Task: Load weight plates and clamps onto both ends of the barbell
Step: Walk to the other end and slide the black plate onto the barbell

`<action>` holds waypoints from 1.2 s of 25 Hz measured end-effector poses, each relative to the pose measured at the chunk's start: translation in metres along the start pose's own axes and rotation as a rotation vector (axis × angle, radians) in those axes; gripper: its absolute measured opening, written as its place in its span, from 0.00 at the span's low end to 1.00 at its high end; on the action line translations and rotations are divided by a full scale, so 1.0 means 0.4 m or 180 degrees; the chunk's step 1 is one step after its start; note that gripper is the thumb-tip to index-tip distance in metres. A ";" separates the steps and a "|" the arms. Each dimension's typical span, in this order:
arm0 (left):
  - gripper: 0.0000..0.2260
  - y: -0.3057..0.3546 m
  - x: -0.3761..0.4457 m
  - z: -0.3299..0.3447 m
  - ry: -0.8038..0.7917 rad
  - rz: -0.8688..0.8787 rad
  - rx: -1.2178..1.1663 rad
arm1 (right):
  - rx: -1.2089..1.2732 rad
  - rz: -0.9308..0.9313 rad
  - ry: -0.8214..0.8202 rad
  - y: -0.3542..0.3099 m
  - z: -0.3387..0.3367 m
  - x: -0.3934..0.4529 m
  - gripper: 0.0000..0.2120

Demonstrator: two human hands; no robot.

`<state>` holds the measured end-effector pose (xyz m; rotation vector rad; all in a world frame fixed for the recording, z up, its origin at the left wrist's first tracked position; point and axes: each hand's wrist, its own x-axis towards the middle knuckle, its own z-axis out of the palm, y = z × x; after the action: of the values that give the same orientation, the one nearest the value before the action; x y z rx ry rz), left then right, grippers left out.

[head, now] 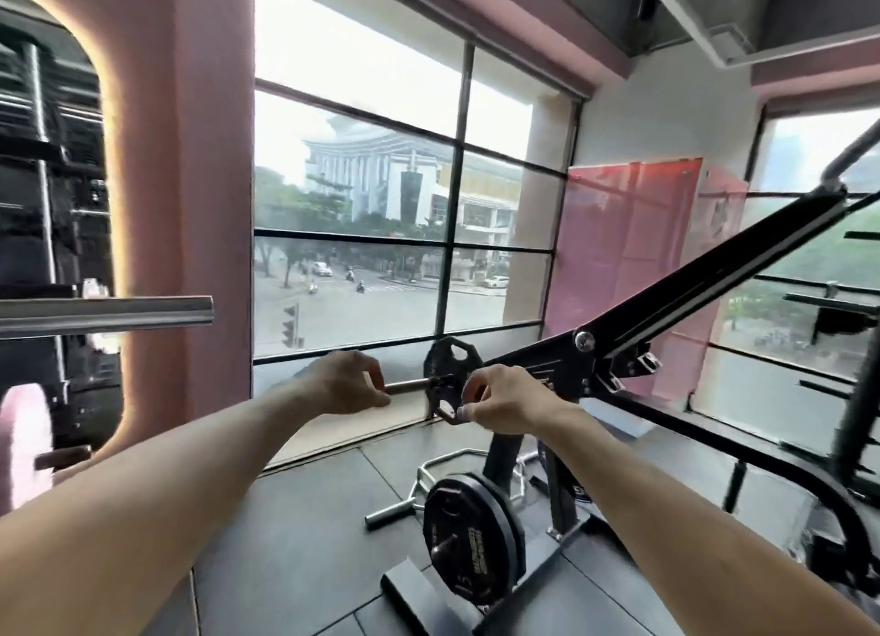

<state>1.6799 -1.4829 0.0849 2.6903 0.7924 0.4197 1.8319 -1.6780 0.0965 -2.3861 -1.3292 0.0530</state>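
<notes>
1. Small black weight plate (452, 378) sits on a bar sleeve (405, 387), just below centre
2. Right hand (500, 399), at plate's four o'clock, pinches its lower rim
3. Left hand (345, 382), at nine o'clock, fingers curled loosely round the sleeve end
4. Judged early: no clamp visible; bigger plate (469, 538) waits at six o'clock

This is a gym on an upper floor: black weight plates (469, 540) sit on a rack near right, a steel barbell sleeve (109, 312) juts in from the left, dark rubber floor tiles (305, 540) lie below, and far windows (381, 206) overlook a street.
</notes>
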 end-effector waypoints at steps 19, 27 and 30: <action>0.09 -0.439 1.116 0.084 0.0368 -0.0924 0.0095 | 0.0346 -0.0806 -0.0221 0.191 0.171 1.355 0.11; 0.13 -0.771 1.382 0.002 0.0563 -0.1586 0.0476 | 0.0409 -0.1608 -0.0535 0.010 0.400 1.943 0.06; 0.11 -0.907 1.403 -0.051 0.0809 -0.2146 0.0529 | 0.0333 -0.2156 -0.0722 -0.130 0.497 2.120 0.05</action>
<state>1.9525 -0.8725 0.0771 2.3261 1.7865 0.5391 2.2075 -0.8910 0.0703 -1.7721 -2.1125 0.1962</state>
